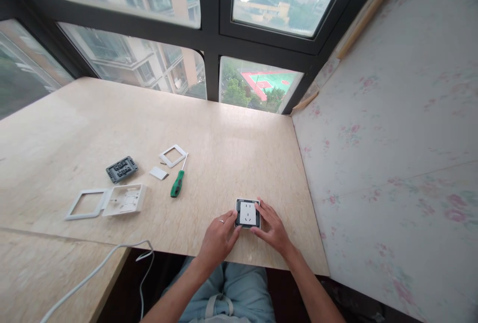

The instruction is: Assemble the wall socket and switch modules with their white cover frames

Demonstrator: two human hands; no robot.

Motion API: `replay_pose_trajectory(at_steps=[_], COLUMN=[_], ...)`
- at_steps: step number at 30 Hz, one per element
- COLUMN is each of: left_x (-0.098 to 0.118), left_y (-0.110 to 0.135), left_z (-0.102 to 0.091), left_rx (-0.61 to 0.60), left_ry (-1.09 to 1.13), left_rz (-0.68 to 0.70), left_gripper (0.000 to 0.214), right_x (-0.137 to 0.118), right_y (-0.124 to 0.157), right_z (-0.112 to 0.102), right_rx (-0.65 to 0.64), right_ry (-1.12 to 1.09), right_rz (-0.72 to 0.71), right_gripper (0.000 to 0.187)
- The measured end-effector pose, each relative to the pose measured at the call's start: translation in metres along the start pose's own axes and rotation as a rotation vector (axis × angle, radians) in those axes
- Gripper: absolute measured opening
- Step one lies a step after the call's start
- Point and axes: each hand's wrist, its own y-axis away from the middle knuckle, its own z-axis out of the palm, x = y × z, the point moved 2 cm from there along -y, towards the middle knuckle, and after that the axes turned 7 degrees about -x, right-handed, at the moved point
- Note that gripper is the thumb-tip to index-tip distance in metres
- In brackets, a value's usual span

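Note:
On the table near its front edge lies a wall socket [248, 213] with a white face, several slots and a dark frame around it, seated in a white box. My left hand [221, 233] grips its left side, thumb at the lower corner and fingers along the edge. From the right, my right hand [271, 226] holds the other side, with a fingertip on the upper right of the frame and the thumb near the lower right corner. A green-handled screwdriver [177, 183] rests to the left, its tip touching or close to a white cover frame [173, 155].
Farther left are a dark switch module [122, 169], a small white plate [159, 172], an open white mounting box [125, 198] and another white frame [86, 204]. A white cable [95, 269] crosses the lower left. A papered wall [373, 163] bounds the right, windows the back.

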Motion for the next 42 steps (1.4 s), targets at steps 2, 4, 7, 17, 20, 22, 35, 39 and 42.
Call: replay_pose_trajectory(at_steps=[2,4,7,17,20,22,35,39,42], left_x=[-0.001,-0.002,-0.003,-0.005,-0.006,-0.006,-0.01,-0.013,-0.014], left_y=[0.002,0.004,0.005,0.005,0.006,0.006,0.009,0.013,0.018], left_z=[0.004,0.007,0.01,0.007,0.007,0.008,0.009,0.01,0.008], left_rx=[0.024,0.053,0.068,0.032,0.031,0.027,0.016,0.008,-0.02], left_ry=[0.004,0.021,0.064,0.172,0.183,0.195,0.274,0.277,0.271], left_rz=[-0.006,-0.014,-0.031,-0.059,-0.06,-0.062,-0.072,-0.075,-0.065], left_gripper=[0.038,0.037,0.036,0.035,0.035,0.036,0.035,0.039,0.042], right_x=[-0.001,-0.001,-0.002,0.002,0.003,0.003,0.001,0.001,0.003], right_y=[0.0,0.001,0.001,0.004,0.005,0.005,0.007,0.008,0.01], right_z=[0.0,0.0,0.0,0.003,0.005,0.006,0.009,0.011,0.013], right_rx=[0.007,0.01,0.015,0.02,0.029,0.027,0.022,0.028,0.04], right_ry=[0.004,-0.005,-0.034,-0.057,-0.07,-0.073,0.022,0.041,0.041], right_rz=[0.007,0.025,0.054,0.049,0.076,0.088,0.072,0.063,0.065], right_gripper=[0.072,0.07,0.067,0.078,0.087,0.092,0.087,0.085,0.085])
